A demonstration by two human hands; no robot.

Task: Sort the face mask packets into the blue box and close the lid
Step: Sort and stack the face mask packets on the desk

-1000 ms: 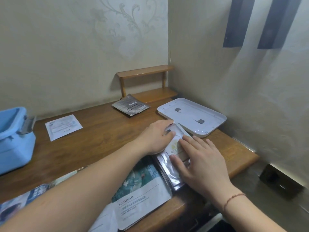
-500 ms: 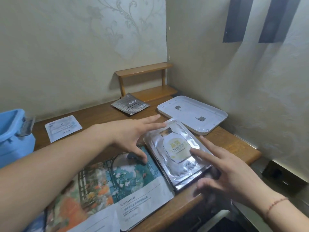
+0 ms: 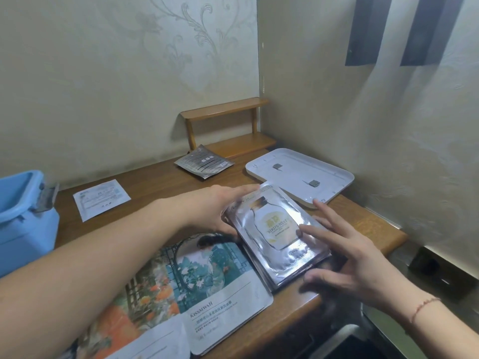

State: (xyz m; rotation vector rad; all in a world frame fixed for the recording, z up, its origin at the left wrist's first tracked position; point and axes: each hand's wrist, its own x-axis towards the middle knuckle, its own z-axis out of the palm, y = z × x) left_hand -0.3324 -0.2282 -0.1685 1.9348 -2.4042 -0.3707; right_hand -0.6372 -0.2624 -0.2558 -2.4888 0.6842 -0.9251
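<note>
The blue box (image 3: 18, 218) stands at the far left edge of the wooden desk (image 3: 160, 182), lid off, its interior only partly in view. A white packet (image 3: 101, 198) lies flat on the desk just right of the box. At the near edge lies a large illustrated packet (image 3: 197, 294), overlapping other packets under the person's left forearm. A dark grey packet (image 3: 204, 161) rests far back, partly on the base of a small wooden shelf (image 3: 228, 130). The left hand (image 3: 220, 211) reaches across the desk and grips the far-left edge of a stack of silver packets (image 3: 274, 237), thumb at the stack's left edge, fingers along the far corner. The stack sits right of centre, its near end on the desk; whether the far end is raised cannot be told. The right hand (image 3: 347, 257) holds the stack's right side, fingers spread, one fingertip on the top packet, thumb at the near corner. The white lid (image 3: 298, 174) lies inverted at the far right, just beyond the stack.
</note>
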